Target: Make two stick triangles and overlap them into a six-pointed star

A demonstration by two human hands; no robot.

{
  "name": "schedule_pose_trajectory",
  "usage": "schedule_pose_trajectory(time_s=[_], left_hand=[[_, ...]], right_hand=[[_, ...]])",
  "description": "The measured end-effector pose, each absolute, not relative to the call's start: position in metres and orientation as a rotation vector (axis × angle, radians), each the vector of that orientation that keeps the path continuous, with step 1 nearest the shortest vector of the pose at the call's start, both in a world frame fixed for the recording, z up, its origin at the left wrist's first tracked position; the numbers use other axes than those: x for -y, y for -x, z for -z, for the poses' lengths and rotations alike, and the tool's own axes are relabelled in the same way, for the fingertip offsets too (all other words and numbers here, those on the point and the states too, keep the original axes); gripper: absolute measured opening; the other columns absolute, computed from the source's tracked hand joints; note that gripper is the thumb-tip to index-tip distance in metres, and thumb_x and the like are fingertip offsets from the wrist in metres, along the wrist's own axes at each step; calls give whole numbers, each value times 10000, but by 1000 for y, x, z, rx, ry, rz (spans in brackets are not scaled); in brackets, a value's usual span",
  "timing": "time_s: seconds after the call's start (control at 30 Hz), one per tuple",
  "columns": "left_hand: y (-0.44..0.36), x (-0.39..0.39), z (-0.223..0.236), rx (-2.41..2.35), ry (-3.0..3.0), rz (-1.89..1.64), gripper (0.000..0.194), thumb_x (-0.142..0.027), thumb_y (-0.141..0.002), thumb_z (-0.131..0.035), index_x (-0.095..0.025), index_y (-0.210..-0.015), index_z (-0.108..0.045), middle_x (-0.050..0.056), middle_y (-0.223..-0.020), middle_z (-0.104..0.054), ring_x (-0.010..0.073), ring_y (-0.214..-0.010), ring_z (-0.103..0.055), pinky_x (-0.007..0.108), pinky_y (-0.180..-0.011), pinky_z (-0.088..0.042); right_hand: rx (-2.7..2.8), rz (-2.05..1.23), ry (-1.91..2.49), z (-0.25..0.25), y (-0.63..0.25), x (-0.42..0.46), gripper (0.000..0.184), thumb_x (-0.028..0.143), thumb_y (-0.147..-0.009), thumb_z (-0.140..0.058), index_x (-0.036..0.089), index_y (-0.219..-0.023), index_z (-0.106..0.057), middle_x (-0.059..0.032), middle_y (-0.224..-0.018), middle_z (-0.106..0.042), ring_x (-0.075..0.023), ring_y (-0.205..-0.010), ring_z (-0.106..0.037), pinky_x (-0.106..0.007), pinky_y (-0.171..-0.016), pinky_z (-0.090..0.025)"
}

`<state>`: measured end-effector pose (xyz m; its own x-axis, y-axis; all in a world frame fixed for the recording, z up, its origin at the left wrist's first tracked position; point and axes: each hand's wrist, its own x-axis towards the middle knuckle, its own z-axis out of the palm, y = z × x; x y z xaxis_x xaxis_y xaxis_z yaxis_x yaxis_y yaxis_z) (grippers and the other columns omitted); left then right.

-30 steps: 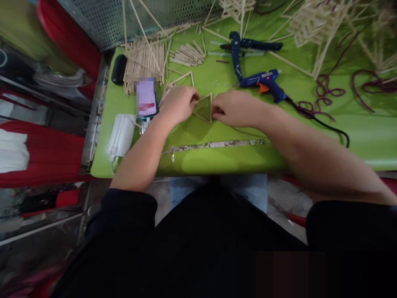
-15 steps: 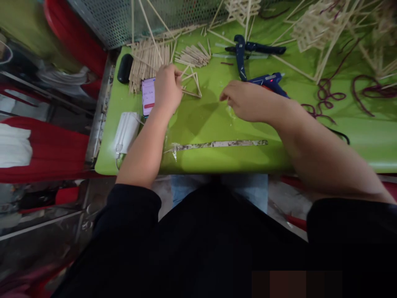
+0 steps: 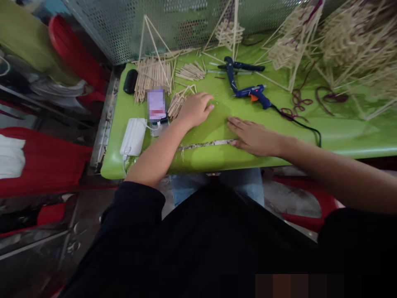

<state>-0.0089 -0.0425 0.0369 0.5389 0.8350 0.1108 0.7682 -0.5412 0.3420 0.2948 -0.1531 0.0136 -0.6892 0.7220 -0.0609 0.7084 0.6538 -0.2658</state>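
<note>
My left hand (image 3: 195, 110) is over the green table (image 3: 214, 159), its fingers stretched out and the thumb apart, with nothing seen in it. Beside and partly behind it lie short wooden sticks (image 3: 176, 104) and a small stick frame (image 3: 187, 89). My right hand (image 3: 254, 136) rests flat, fingers extended, over the right end of a narrow mottled strip (image 3: 206, 145) near the table's front edge. Beyond that hand lies a blue glue gun (image 3: 252, 93) with an orange trigger and a small red light. Dark-handled cutters (image 3: 231, 74) lie just behind the glue gun.
A phone (image 3: 156, 105), a white power bank (image 3: 134, 136) and a black case (image 3: 130, 81) occupy the left side. Bundled sticks (image 3: 153, 78) lie behind the phone. Stick structures (image 3: 283, 47) and purple cord (image 3: 299, 101) fill the back right. The glue gun's black cable (image 3: 297, 120) curves right.
My left hand has moved right, away from the phone and the small stick frame, and its fingers have opened. My right hand has come down toward the front edge, flattening onto the strip's end. The view shifted slightly.
</note>
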Motion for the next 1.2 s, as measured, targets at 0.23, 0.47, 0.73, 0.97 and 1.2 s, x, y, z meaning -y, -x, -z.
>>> schedule_pose_trajectory(time_s=[0.23, 0.47, 0.73, 0.97, 1.2], left_hand=[[-4, 52, -29, -1455, -2683, -414, 547, -269, -1224, -393, -162, -1611, -764, 189, -1693, -718, 417, -1628, -617, 644, -1449, -407], [-5, 34, -60, -1540, -2731, -422, 595, -253, -1198, -337, -178, -1584, -782, 229, -1721, -676, 466, -1689, -538, 697, -1454, -317], [-15, -13, -72, -1522, -2746, -40, 684, -406, -1158, -534, -76, -1746, -653, 276, -1779, -633, 452, -1707, -563, 629, -1490, -370], [-39, -7, -28, -1471, -2533, 211, 1183, -756, -1109, -551, -9, -1957, -201, 232, -2040, -192, 442, -1922, -157, 556, -1584, -170], [-35, 56, -36, -1101, -2573, 231, 1218, -854, -1132, -400, -9, -1964, -122, 190, -2055, -21, 344, -1941, -33, 438, -1579, -45]], right_hand=[[2577, -299, 1340, 0, -319, 201, 843, 544, -1221, -428, 59, -1910, -440, -249, -1953, -382, -451, -1848, -373, -676, -1534, -349], [2142, -113, 1480, -17, -333, 172, 471, 432, -1189, -516, 237, -1293, -931, -180, -1813, -619, -497, -1713, -542, -769, -1384, -510], [1982, -187, 1996, -38, -337, 74, 465, 408, -1080, -813, 101, -1427, -771, -300, -1374, -787, -396, -1195, -751, -541, -1051, -595], [1885, -122, 2100, -21, -374, 85, 391, 327, -1093, -775, 17, -1332, -792, -356, -1324, -789, -397, -1166, -758, -492, -991, -573], [1613, -66, 1956, -6, -406, 95, 481, 329, -1124, -824, 299, -749, -525, -100, -840, -697, -215, -954, -628, -400, -928, -438]])
